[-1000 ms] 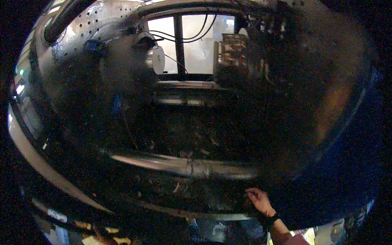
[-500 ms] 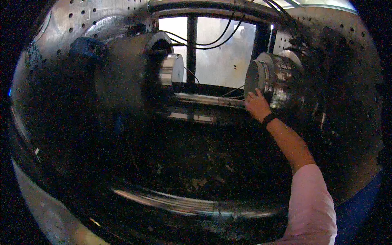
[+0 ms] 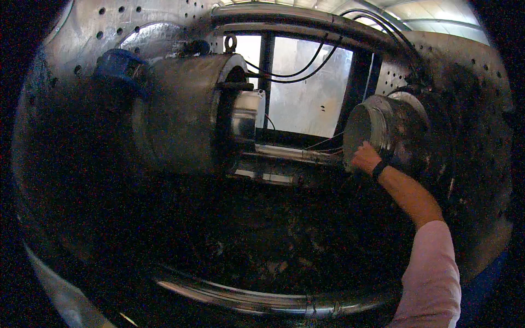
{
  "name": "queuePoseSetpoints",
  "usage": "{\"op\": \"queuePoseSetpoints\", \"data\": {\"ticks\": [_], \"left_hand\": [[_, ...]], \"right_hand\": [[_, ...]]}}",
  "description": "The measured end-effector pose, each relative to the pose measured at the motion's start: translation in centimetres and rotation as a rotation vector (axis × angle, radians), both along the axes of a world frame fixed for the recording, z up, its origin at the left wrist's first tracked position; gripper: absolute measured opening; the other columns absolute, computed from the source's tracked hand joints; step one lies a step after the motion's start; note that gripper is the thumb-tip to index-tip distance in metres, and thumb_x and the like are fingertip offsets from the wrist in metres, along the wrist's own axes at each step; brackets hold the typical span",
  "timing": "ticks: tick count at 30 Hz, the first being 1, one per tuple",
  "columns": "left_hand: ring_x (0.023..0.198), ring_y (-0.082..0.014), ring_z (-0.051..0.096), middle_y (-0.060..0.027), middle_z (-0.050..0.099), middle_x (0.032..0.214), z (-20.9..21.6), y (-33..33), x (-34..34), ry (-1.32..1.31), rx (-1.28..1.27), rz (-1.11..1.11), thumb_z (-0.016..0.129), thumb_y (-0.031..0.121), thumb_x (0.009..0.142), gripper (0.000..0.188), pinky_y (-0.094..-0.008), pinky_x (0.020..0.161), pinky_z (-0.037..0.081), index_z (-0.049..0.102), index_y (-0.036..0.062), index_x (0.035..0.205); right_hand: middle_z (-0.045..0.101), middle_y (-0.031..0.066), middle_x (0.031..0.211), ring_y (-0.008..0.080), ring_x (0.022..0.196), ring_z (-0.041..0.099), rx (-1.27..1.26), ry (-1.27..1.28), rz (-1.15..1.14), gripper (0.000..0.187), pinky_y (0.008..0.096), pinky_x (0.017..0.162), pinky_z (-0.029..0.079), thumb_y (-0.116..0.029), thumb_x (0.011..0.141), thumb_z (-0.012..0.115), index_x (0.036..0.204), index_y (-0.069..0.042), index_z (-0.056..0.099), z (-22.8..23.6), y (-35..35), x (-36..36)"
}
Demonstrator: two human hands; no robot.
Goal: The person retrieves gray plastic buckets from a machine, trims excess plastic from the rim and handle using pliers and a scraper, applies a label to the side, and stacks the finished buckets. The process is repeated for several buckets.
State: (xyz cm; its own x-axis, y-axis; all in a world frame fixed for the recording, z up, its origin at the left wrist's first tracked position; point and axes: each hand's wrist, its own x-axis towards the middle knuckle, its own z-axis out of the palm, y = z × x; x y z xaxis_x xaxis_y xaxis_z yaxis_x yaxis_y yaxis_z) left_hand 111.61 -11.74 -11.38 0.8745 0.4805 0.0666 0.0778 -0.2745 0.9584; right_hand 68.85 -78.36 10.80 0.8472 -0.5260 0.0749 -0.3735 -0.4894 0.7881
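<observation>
My right hand (image 3: 365, 157), with a dark band at its wrist, reaches into the machine from the lower right. It is at the lower part of the flat round grey face (image 3: 359, 129) on the right-hand cylindrical mould half (image 3: 402, 123). Its fingers are curled in; whatever they may hold is hidden or too small to name. Opposite, across a gap, a shiny metal core (image 3: 246, 117) juts out of a large steel cylinder (image 3: 183, 109) with an eye bolt (image 3: 231, 42) on top. My left hand is out of view.
A polished tie bar (image 3: 246, 298) crosses low in front of me, and another bar (image 3: 295, 17) runs along the top. Black hoses (image 3: 295, 78) hang before a window (image 3: 309, 87). Perforated steel plates (image 3: 90, 46) flank both sides; the dark lower interior holds little visible detail.
The view has shifted, so the machine sits lower and further right in the picture. My right hand stays by the round face, its fingers going from partly extended to curled.
</observation>
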Motion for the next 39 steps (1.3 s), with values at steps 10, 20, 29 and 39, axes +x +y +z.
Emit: {"op": "queuePoseSetpoints", "data": {"ticks": [10,20,29,39], "left_hand": [[0.065,-0.0226,0.053,-0.0184,0.06,0.083,0.2,1.1,3.2,-0.011,-0.015,0.0,0.058,0.021,0.082,0.034,-0.0337,0.062,0.046,0.057,-0.0094,0.096],[0.066,-0.0243,0.054,-0.0199,0.061,0.084,2.3,5.3,-4.9,-0.06,-0.043,0.073,0.062,0.022,0.081,0.035,-0.0354,0.063,0.047,0.057,-0.0103,0.094],[0.068,-0.0257,0.055,-0.0212,0.061,0.086,4.2,9.6,-28.8,-0.139,-0.064,0.132,0.064,0.022,0.08,0.036,-0.0369,0.065,0.048,0.057,-0.0112,0.092],[0.07,-0.0274,0.056,-0.0227,0.061,0.087,6.8,15.5,-43.0,-0.27,-0.079,-0.252,0.067,0.023,0.078,0.038,-0.0386,0.067,0.049,0.057,-0.0122,0.09]], "right_hand": [[0.061,0.0055,0.075,0.0237,0.085,0.057,-0.082,-0.184,0.367,0.013,0.0422,0.084,0.039,-0.019,0.079,0.053,0.079,-0.016,0.066,1.4,6.1,14.6],[0.062,0.0119,0.098,0.0285,0.096,0.057,0.537,-1.314,0.464,0.029,0.0376,0.085,0.044,-0.014,0.078,0.064,0.106,-0.004,0.06,2.7,20.4,3.1],[0.067,0.0094,0.095,0.0183,0.077,0.063,1.659,-1.708,-0.055,0.031,0.0315,0.068,0.05,-0.022,0.076,0.071,0.102,-0.008,0.064,-13.2,34.7,-20.9],[0.063,0.0122,0.088,0.0247,0.075,0.059,0.987,-1.666,-0.018,0.035,0.034,0.067,0.048,-0.019,0.075,0.072,0.107,-0.008,0.065,-12.3,61.0,-44.6]]}}
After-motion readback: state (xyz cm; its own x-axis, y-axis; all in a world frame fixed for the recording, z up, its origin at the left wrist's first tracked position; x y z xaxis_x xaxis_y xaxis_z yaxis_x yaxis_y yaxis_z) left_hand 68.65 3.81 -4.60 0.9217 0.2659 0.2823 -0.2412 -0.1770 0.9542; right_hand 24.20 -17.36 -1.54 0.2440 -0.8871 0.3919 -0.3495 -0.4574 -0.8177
